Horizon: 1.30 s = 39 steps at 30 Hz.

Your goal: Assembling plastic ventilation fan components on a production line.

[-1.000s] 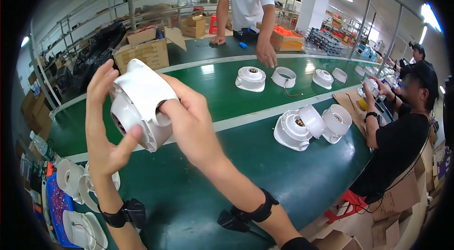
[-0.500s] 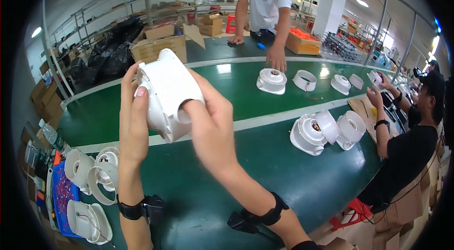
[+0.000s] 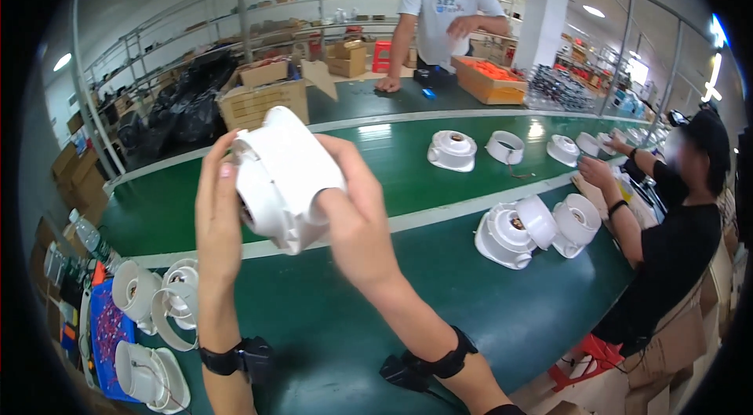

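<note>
Above the green bench, both my hands hold a white plastic housing (image 3: 290,172), tilted, with its smooth side wall toward me. My left hand (image 3: 220,215) grips its left edge, fingers and thumb against the rim. My right hand (image 3: 357,215) is closed around the right side. One of its digits reaches into the opening there, so that tip is hidden. To the lower left sit more white housings (image 3: 135,293) and a loose white ring (image 3: 169,319). Another cluster of housings (image 3: 506,234) rests on the bench to the right.
A green conveyor belt (image 3: 384,176) beyond the bench carries several white parts (image 3: 452,151). At left are a blue tray (image 3: 112,329) of small parts and a plastic bottle (image 3: 90,234). One person (image 3: 451,7) stands across the belt; another in black (image 3: 667,234) works at right.
The housing in my hands sits slightly lower. The person across has lifted a hand away from the belt and straightened. At right, the person in black has lowered both hands toward the belt.
</note>
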Motion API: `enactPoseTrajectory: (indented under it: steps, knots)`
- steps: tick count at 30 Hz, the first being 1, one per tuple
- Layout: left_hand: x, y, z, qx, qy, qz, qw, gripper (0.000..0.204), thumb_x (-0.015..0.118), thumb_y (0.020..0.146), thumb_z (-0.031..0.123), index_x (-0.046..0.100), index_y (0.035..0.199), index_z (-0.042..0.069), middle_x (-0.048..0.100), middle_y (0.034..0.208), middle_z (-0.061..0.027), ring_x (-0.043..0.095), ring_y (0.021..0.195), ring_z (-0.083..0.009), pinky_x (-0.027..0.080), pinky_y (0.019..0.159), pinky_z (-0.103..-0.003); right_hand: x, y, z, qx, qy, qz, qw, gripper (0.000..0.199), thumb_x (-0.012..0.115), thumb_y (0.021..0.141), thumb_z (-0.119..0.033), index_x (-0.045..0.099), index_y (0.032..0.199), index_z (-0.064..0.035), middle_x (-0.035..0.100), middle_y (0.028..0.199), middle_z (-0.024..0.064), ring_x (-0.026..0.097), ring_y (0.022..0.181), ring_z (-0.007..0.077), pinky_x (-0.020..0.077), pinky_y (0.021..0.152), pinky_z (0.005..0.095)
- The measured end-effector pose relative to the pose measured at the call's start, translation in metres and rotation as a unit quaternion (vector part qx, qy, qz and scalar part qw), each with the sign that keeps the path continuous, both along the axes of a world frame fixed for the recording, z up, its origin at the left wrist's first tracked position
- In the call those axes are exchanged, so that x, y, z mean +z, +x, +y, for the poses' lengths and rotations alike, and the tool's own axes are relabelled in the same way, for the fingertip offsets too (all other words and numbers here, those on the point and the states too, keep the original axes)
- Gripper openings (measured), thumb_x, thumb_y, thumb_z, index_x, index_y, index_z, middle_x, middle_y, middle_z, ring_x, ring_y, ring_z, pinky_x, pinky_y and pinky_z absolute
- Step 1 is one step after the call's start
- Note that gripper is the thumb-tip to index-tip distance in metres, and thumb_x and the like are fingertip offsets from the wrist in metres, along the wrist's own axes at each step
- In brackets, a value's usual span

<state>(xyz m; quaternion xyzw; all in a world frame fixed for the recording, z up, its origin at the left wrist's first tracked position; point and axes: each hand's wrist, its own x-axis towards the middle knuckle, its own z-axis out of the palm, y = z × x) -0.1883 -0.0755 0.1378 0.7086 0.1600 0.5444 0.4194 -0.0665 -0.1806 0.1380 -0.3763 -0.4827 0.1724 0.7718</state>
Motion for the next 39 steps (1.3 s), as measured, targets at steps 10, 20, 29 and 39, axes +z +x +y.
enactPoseTrajectory:
  steps: [10,20,29,39]
  knots:
    - [0.003,-0.007,0.001,0.107,-0.024,-0.074,0.991,0.042,0.048,0.102,0.035,0.059,0.131,0.005,0.062,0.122,-0.0066,0.058,0.105,-0.0128,0.048,0.082,-0.024,-0.003,0.004,-0.001,0.076,0.041,-0.072,0.994,0.056,0.045,0.080,-0.001,0.044,0.136,0.0051,0.060,0.118,0.0170,0.059,0.103,0.0207,0.0494,0.084,0.0301]
    - [0.008,-0.005,-0.020,0.169,0.155,-0.019,0.973,0.032,0.046,0.104,0.019,0.060,0.127,0.001,0.063,0.117,-0.0092,0.058,0.104,-0.0144,0.045,0.088,-0.026,0.007,0.001,-0.010,-0.069,-0.058,-0.189,0.978,0.070,0.076,0.080,-0.023,0.038,0.132,0.0036,0.057,0.115,0.0261,0.062,0.102,0.0373,0.0525,0.079,0.0425]
    - [0.009,-0.005,-0.014,0.206,0.179,-0.058,0.960,0.036,0.044,0.105,0.023,0.058,0.129,0.000,0.063,0.118,-0.0082,0.058,0.101,-0.0127,0.046,0.084,-0.024,0.003,-0.003,-0.009,-0.135,0.019,-0.172,0.976,0.058,0.075,0.084,-0.020,0.044,0.127,0.0042,0.055,0.110,0.0249,0.059,0.098,0.0391,0.0500,0.083,0.0443]
    - [-0.038,-0.012,0.019,-0.035,-0.203,-0.202,0.957,0.057,0.044,0.101,0.040,0.037,0.145,0.005,0.049,0.140,-0.0094,0.049,0.128,-0.0227,0.043,0.105,-0.040,-0.013,-0.015,-0.005,-0.241,0.174,-0.233,0.926,0.067,0.080,0.079,-0.022,0.042,0.131,-0.0015,0.054,0.120,0.0158,0.055,0.106,0.0278,0.0489,0.081,0.0325]
